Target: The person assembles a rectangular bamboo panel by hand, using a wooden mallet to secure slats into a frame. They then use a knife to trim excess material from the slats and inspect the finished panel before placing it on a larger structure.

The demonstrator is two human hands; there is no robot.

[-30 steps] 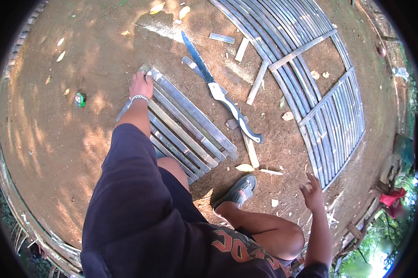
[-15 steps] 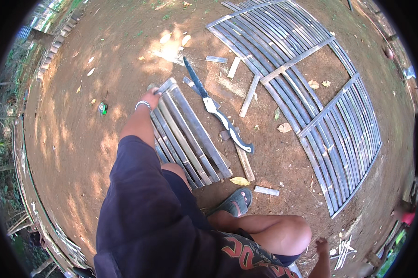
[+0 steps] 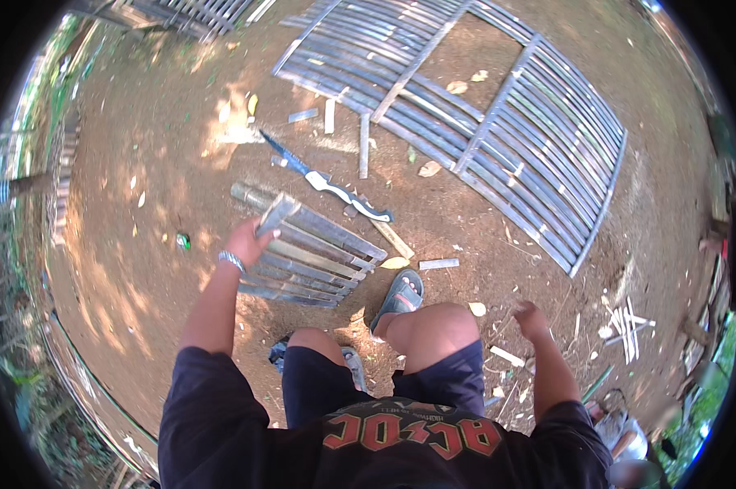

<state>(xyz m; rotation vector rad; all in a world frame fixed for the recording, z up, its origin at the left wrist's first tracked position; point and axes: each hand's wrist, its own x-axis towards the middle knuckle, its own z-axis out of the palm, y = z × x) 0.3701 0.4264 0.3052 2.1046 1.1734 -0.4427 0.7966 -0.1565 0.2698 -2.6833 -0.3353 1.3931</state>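
Big red letters with pale outlines run across the chest of the dark T-shirt (image 3: 335,464), with a smaller line of print above them that is too fine to follow from where I stand. The left hand (image 3: 250,241), with a silvery band (image 3: 232,260) at its wrist, has its fingers wrapped round the upper left end of a small slatted bamboo panel (image 3: 307,266). That panel is in front of the left knee and looks tilted, its gripped end nearer the hand and its other end low beside the sandal (image 3: 406,285); I can't tell exactly how it meets the ground. The right hand (image 3: 533,323) hangs away to the other side, over the soil; its fingers look bent, but blur keeps me from telling whether they are closed. Just beyond the small panel lies a saw (image 3: 331,187) with a white and black handle. A small green object (image 3: 183,240) to the left is too small to name, and a pale shape (image 3: 626,436) by the right sleeve is blurred. The large bamboo lattice (image 3: 547,138) fills the far right, its top cut off by the view's edge. Brown soil runs between its near edge and the right hand, and leftward from the small panel toward the curved rim.
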